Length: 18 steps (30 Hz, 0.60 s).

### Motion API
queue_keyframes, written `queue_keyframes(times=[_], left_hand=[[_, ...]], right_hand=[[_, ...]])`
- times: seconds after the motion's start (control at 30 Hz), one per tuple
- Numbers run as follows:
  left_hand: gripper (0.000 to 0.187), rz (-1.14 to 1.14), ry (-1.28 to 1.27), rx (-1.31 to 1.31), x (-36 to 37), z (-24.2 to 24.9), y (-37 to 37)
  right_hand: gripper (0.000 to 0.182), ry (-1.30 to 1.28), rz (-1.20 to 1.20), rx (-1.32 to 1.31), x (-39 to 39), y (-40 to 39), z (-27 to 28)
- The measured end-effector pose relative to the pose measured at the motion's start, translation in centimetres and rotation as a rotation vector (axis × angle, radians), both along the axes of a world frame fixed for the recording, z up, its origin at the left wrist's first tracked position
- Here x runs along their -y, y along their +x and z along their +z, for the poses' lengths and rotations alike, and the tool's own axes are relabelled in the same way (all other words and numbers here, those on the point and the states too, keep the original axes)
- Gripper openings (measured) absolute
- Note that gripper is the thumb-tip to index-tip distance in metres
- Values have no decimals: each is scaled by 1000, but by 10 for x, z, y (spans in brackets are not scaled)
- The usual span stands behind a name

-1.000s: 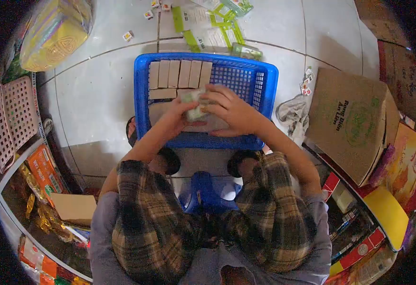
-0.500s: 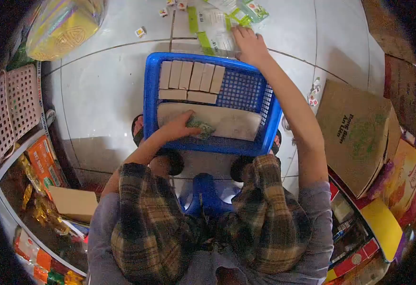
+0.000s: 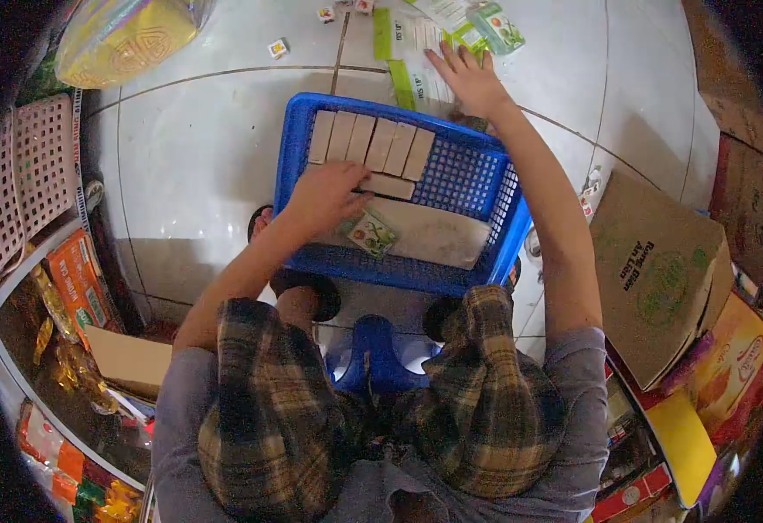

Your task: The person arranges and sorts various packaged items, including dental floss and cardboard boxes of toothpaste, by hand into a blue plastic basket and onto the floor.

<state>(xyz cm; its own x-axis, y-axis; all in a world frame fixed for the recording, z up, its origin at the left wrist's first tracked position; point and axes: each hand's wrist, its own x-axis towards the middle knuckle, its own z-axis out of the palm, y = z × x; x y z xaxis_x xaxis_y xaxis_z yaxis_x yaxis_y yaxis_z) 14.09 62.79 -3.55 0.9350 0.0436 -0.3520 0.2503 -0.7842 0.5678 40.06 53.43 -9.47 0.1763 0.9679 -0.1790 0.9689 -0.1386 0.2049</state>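
A blue plastic basket (image 3: 294, 131) sits before me with several upright pale boxes (image 3: 360, 139) in rows and a long pale box (image 3: 438, 234) lying along its near side. On the long box rests a small green-and-clear packet (image 3: 373, 234) with a printed picture. My left hand (image 3: 331, 193) lies over the near row of small boxes, fingers parted, just off the packet and covering part of that row. Beyond the basket's far rim, my right hand (image 3: 476, 83) spreads its fingers over flat clear packages with green printed ends (image 3: 408, 83) on the floor.
A green-topped packet (image 3: 497, 28) and small white printed cubes (image 3: 279, 48) lie on the tiles. A pink basket (image 3: 33, 183) stands left, a cardboard carton (image 3: 652, 270) right. Between my legs is a blue stool (image 3: 374, 353). A yellow bag (image 3: 133, 39) sits far left.
My left hand has let go of the green packet, leaving it on the long box, and moved up onto the small boxes. My right hand's fingers have spread. The view has shifted slightly.
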Motion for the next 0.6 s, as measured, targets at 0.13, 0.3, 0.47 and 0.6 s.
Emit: queue_keyframes(times=[0.13, 0.3, 0.47, 0.6], left_hand=[[47, -117, 85, 277, -16, -16, 29], [62, -214, 230, 219, -22, -21, 47], [61, -326, 285, 113, -23, -23, 62], [45, -334, 247, 145, -20, -31, 63]], right_hand=[[84, -13, -36, -186, -6, 5, 4], [82, -10, -46, -254, -9, 9, 1], [79, 22, -71, -250, -9, 6, 1], [77, 41, -50, -245, -7, 10, -1]])
